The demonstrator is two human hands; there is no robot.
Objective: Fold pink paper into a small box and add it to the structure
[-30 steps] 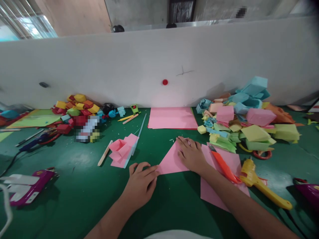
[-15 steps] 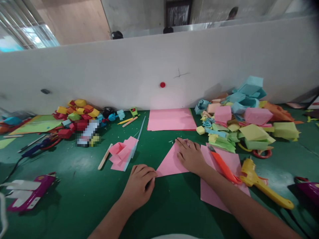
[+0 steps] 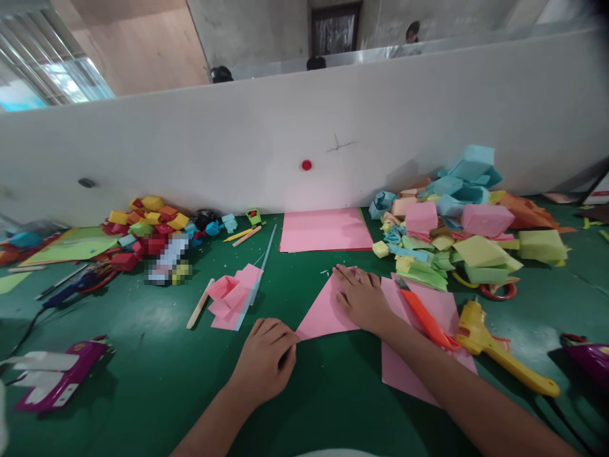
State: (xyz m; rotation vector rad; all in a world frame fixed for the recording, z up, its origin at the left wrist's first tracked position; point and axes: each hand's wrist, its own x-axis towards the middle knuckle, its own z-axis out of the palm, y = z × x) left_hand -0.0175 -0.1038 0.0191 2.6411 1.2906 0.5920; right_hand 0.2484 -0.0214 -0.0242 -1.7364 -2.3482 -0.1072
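A pink paper sheet folded into a triangle (image 3: 325,313) lies on the green table (image 3: 143,381) in front of me. My right hand (image 3: 362,298) lies flat on its upper right part, fingers stretched out and pressing it down. My left hand (image 3: 265,360) rests at the triangle's lower left corner, fingers curled and pinching the paper's tip against the table. A second pink sheet (image 3: 419,355) lies under my right forearm.
An orange box cutter (image 3: 425,316) and a yellow glue gun (image 3: 499,355) lie right of my hand. A pink paper stack (image 3: 326,230) sits by the white partition. Folded paper heaps sit at right (image 3: 457,228) and left (image 3: 147,219). Folded pink pieces (image 3: 235,295), a wooden stick (image 3: 200,304), a purple tool (image 3: 57,374).
My left hand's fingers have curled in from a flatter spread to a pinch at the triangle's corner. My right hand stays put on the paper. The view has tilted slightly.
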